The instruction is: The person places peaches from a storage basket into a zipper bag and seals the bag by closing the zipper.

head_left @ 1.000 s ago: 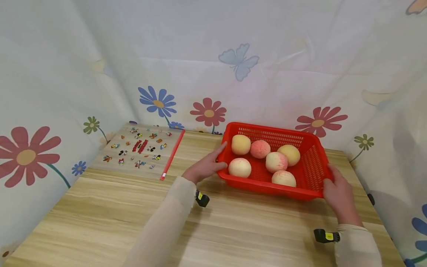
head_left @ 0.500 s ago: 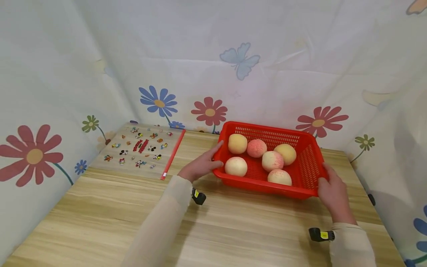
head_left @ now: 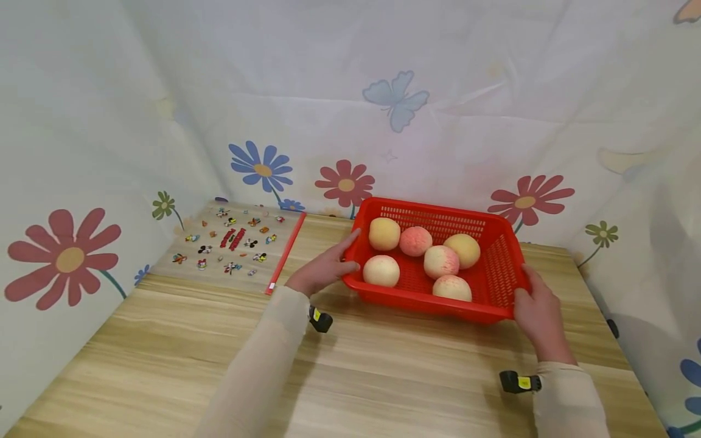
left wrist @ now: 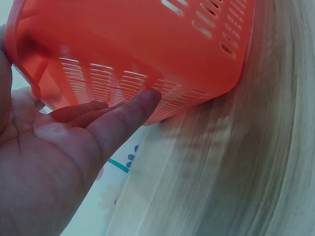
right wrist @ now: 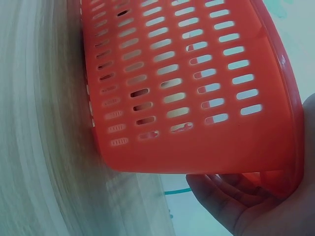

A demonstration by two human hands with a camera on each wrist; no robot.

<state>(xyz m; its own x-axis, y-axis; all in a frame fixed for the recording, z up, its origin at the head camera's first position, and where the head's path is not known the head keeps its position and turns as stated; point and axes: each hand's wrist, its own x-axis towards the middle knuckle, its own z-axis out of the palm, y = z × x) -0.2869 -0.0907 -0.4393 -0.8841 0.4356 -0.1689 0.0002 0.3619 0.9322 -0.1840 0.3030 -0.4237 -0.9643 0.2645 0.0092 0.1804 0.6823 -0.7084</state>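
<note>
A red plastic basket (head_left: 427, 302) with slotted walls stands on the table near the back wall. Inside lie several peaches, among them a deep pink one (head_left: 415, 241), a yellow one (head_left: 384, 234) and a pale one (head_left: 381, 271). My left hand (head_left: 322, 271) grips the basket's left end, thumb at the rim and fingers reaching under it along the outer side, as the left wrist view shows. At the opposite end my right hand (head_left: 539, 311) holds the rim, its fingers (right wrist: 211, 196) partly hidden behind the basket's wall in the right wrist view.
A clear zip pouch (head_left: 232, 243) with cartoon prints and a red zip edge lies flat at the back left of the wooden table (head_left: 383, 377). Flower-printed cloth (head_left: 274, 73) encloses the back and sides.
Both hands have shifted the basket slightly to the left, with the peaches moving along inside it. The pouch stays put on the table.
</note>
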